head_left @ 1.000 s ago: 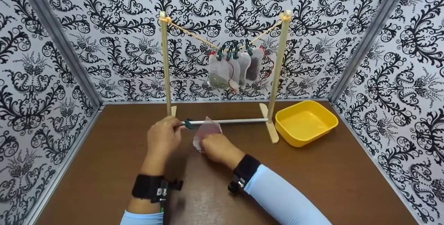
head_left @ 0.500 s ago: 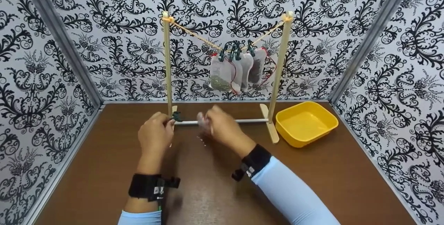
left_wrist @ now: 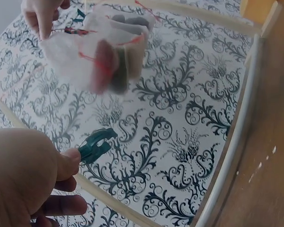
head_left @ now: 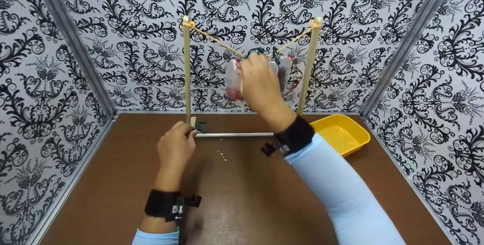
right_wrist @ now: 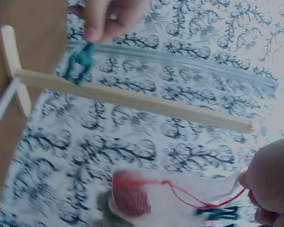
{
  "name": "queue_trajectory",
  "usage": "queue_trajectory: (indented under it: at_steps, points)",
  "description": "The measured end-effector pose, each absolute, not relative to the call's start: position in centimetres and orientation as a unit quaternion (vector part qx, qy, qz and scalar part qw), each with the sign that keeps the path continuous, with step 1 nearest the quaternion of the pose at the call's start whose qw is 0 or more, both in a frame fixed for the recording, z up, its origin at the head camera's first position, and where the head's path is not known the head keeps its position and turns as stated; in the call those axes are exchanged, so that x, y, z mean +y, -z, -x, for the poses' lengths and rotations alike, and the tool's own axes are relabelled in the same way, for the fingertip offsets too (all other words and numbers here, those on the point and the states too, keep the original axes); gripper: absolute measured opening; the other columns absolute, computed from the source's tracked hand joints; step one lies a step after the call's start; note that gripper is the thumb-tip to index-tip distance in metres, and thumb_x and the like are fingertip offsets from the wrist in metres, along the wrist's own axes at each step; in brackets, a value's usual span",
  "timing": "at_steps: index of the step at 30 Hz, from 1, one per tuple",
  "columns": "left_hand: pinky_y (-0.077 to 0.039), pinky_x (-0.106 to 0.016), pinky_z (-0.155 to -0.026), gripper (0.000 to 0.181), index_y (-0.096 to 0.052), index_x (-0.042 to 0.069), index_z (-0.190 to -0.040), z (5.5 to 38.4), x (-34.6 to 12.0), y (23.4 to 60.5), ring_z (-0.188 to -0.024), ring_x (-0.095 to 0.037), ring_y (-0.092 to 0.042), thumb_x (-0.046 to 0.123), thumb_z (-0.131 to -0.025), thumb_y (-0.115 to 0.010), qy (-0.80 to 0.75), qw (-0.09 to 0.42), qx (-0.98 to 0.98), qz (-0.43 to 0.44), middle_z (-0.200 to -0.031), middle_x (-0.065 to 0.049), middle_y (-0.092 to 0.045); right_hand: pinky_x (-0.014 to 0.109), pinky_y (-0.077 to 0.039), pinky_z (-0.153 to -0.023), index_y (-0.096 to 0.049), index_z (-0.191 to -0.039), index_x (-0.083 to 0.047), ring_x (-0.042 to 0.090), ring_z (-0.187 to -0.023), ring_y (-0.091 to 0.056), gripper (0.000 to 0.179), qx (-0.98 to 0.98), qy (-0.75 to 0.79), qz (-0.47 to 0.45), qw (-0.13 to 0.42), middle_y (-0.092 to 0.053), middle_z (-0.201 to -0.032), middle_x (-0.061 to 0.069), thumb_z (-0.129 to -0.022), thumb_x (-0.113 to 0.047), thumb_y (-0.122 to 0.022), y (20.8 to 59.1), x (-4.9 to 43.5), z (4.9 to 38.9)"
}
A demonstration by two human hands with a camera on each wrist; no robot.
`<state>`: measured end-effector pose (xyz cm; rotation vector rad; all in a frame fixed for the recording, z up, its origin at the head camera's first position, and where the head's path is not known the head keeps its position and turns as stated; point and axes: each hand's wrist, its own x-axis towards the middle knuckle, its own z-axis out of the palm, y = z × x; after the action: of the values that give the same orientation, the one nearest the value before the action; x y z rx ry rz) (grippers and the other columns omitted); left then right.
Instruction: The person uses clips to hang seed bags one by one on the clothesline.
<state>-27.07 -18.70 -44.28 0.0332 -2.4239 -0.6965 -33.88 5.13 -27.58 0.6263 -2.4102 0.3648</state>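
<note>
My right hand (head_left: 259, 82) is raised at the sagging orange cord (head_left: 217, 41), pinching the top of a white drawstring pouch (right_wrist: 154, 191) with reddish contents and a red string. In the head view that pouch hangs left of the hand, in front of other filled pouches (head_left: 285, 73) clipped on the cord. The hand covers most of the clips there. Low by the left post, my left hand (head_left: 176, 143) pinches a dark green clothespin (left_wrist: 97, 145) between thumb and finger. Its jaws point away from the hand and hold nothing.
The cord is tied between two wooden posts (head_left: 187, 71), joined near the table by a white rod (head_left: 234, 135). A yellow bin (head_left: 342, 133) stands at the right, partly behind my right forearm. Small white bits (head_left: 222, 156) lie on the brown table (head_left: 234, 199). Patterned walls enclose it.
My right hand has lifted the reddish pouch from beside the white rod up to the cord. White bits now lie on the table. The left hand stays low with the clothespin, shifting slightly.
</note>
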Motion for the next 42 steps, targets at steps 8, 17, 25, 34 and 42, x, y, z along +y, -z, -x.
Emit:
queue_trajectory:
  at_steps: [8, 17, 25, 34, 42]
  points:
    - [-0.064, -0.058, -0.064, 0.01, -0.082, 0.007, -0.107, 27.4, -17.3, 39.1, -0.078, -0.042, -0.079, 0.015, -0.101, -0.081, 0.263, 0.389, -0.882, 0.033, -0.105, -0.012, -0.083, 0.043, -0.042, -0.118, -0.071, -0.11, -0.008, 0.026, -0.133, -0.046, 0.018, -0.934, -0.186, -0.167, 0.255, -0.056, -0.143, 0.008, -0.115, -0.023, -0.062, 24.2, 4.9, 36.5]
    - [-0.059, -0.043, -0.059, 0.015, -0.08, 0.005, -0.11, 32.6, -14.8, 25.7, -0.069, -0.031, -0.071, 0.013, -0.112, -0.068, 0.129, 0.442, -0.878, 0.128, -0.109, -0.009, -0.081, 0.046, -0.034, -0.134, -0.073, -0.109, -0.009, 0.029, -0.152, -0.043, 0.015, -0.937, -0.195, -0.151, 0.248, -0.052, -0.164, 0.008, -0.114, -0.021, -0.064, 24.0, 4.9, 38.4]
    - [-0.069, -0.041, -0.085, 0.019, -0.079, 0.004, -0.114, 36.9, -12.8, 20.6, -0.096, -0.03, -0.077, -0.004, -0.108, -0.064, -0.006, 0.33, -0.934, 0.14, -0.115, -0.01, -0.08, 0.044, -0.035, -0.132, -0.066, -0.102, -0.012, 0.027, -0.146, -0.045, 0.009, -0.934, -0.191, -0.155, 0.258, -0.053, -0.16, 0.006, -0.108, -0.009, -0.061, 25.0, 5.1, 38.6]
    - [-0.068, -0.044, -0.076, 0.018, -0.078, -0.001, -0.109, 38.0, -12.6, 20.5, -0.087, -0.033, -0.077, -0.002, -0.111, -0.06, -0.031, 0.35, -0.926, 0.139, -0.108, -0.015, -0.081, 0.046, -0.041, -0.121, -0.065, -0.101, -0.008, 0.031, -0.134, -0.05, 0.02, -0.919, -0.169, -0.191, 0.302, -0.058, -0.15, 0.01, -0.114, -0.022, -0.059, 24.9, 4.9, 38.8]
    - [-0.068, -0.044, -0.092, 0.017, -0.074, 0.002, -0.125, 37.0, -13.0, 20.4, -0.105, -0.034, -0.075, 0.002, -0.111, -0.064, -0.041, 0.254, -0.953, 0.161, -0.12, -0.015, -0.077, 0.045, -0.04, -0.125, -0.066, -0.103, -0.014, 0.026, -0.141, -0.048, 0.017, -0.926, -0.186, -0.182, 0.273, -0.057, -0.151, 0.004, -0.114, -0.026, -0.062, 25.3, 4.4, 38.6]
